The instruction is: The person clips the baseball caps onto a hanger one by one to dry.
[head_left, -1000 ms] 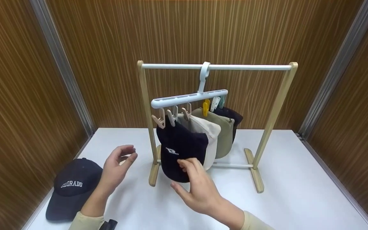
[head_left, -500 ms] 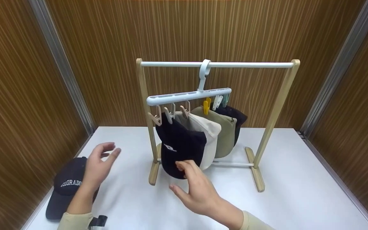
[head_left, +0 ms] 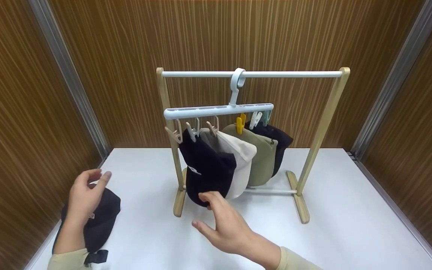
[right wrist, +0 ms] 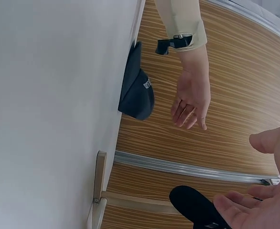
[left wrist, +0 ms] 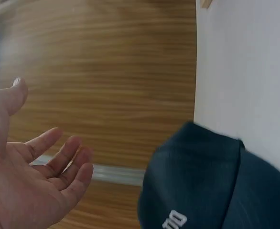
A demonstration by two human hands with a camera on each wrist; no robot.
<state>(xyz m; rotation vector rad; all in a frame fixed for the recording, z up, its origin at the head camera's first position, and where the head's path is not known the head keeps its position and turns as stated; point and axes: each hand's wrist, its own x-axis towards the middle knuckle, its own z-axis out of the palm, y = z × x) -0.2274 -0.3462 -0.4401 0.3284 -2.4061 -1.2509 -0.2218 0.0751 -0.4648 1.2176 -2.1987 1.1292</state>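
Observation:
My left hand [head_left: 86, 195] is raised over the dark navy cap [head_left: 105, 219] on the left of the table, its fingers loosely bent around nothing. The hand hides part of the white lettering in the head view; the left wrist view shows a gap between palm and cap. My right hand [head_left: 227, 227] stands at the lower brim of a black cap [head_left: 208, 168] with a white logo, thumb and fingers spread apart. Two light clips [head_left: 191, 132] grip that cap at its upper edge. A white cap [head_left: 243, 165] hangs just behind it.
Farther along the pale blue hanger [head_left: 201, 111] hang an olive cap [head_left: 263, 161] and another black cap [head_left: 285, 140]. Its hook sits on the white rail [head_left: 291, 74] of a wooden-legged rack [head_left: 319, 138]. Wood-grain panels [head_left: 201, 33] enclose the white table [head_left: 351, 210].
My left hand has moved left, away from the rack and over the navy cap. My right hand has shifted slightly left and stays low by the hanging black cap. The hanger has swung a little.

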